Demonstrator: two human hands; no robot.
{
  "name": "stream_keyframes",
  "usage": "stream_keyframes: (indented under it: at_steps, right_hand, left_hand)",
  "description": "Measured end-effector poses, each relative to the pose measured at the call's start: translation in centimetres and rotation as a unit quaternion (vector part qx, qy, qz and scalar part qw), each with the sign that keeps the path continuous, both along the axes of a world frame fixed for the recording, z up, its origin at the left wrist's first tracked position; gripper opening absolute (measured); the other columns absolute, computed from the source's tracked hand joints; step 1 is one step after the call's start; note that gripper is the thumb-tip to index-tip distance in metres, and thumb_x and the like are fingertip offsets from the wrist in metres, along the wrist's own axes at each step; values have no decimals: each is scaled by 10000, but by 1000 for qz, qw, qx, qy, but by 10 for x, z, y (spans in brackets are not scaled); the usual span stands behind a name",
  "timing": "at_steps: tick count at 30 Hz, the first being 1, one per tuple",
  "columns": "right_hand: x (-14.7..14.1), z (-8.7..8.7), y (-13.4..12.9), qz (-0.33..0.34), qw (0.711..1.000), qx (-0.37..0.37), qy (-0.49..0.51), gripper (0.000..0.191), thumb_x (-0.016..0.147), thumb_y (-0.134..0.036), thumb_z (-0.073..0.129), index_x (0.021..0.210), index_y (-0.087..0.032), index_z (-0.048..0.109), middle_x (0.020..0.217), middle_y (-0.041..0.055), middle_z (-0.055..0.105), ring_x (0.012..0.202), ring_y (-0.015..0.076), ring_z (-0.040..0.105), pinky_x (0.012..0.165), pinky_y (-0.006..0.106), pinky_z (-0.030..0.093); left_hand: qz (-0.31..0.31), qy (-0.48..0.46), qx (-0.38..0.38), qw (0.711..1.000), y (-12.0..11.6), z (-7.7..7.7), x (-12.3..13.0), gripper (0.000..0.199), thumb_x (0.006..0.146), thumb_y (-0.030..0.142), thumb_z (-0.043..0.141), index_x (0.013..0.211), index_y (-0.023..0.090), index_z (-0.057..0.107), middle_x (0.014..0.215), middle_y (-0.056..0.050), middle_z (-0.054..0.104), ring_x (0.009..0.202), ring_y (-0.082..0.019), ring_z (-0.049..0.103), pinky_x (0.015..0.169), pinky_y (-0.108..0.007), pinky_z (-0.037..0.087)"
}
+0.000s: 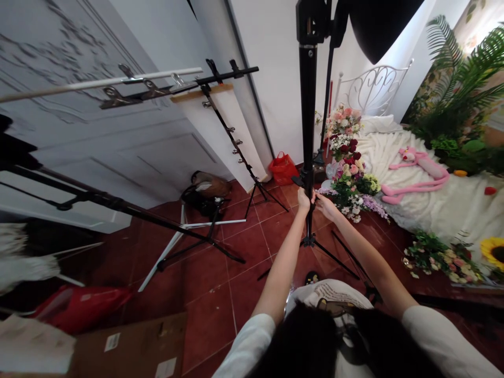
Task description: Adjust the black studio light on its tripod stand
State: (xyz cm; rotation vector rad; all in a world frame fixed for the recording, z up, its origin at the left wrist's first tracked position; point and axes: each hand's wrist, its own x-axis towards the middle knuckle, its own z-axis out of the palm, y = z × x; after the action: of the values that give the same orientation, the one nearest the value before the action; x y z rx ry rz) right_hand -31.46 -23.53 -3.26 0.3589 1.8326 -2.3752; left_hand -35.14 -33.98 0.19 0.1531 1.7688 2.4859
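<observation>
A black light stand (308,115) rises upright in front of me, its tripod legs spread on the red tiled floor. Near the top of the view it carries a large black lamp head or shade (380,26). My left hand (304,199) is wrapped round the pole just below a clamp collar (306,178). Close beside it, my right hand (326,206) reaches the pole from the right, its fingertips at the pole near the left hand. Whether those fingertips pinch a small part there is too small to tell.
Left of the stand are a backdrop stand (224,121) with clips, another black tripod (129,210) and a cardboard box (129,346). A red bag (282,169) sits by the wall. On the right, flowers (352,168) border a white-covered bed (394,152) with a pink plush toy (431,167).
</observation>
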Motion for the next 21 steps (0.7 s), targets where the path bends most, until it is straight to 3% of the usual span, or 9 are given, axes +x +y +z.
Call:
stream_keyframes:
  at_steps: [4,8,12,17,21]
  right_hand:
    - [12,-8,-3,5,992,-130,-10,303,842,-567,692,932,-277,691,900,-10,736,1035,169,660,892,277,483]
    - [16,-12,-7,10,986,-167,-18,346,848,-620,686,970,-297,708,992,-15,750,1100,184,643,918,281,485]
    - [16,-16,-14,-2,983,-180,-29,361,913,-621,618,980,-281,719,1056,0,754,1080,184,648,897,271,499]
    - [13,-20,-22,-40,980,-190,-33,405,904,-646,621,1001,-263,710,980,23,757,1017,199,669,890,298,519]
    - [8,-22,-30,-90,978,-189,-7,409,839,-644,696,904,-240,687,865,3,728,830,168,661,766,269,518]
  left_hand:
    - [-3,2,-12,1000,-4,4,4,589,978,406,263,456,215,460,358,-5,403,346,-101,377,465,-261,334]
    - [-36,-7,-13,999,-9,13,7,593,971,361,230,450,220,475,393,-39,464,406,-146,472,528,-299,419]
    - [-47,1,-29,998,-11,23,8,573,958,392,253,465,219,490,446,-59,536,498,-167,560,546,-286,451]
    - [-9,6,-20,1000,-6,27,8,557,944,427,293,462,215,474,371,-14,433,359,-107,379,441,-244,349]
    - [9,9,-12,1000,-4,26,7,567,924,523,372,453,216,446,368,-1,419,342,-94,360,411,-237,291]
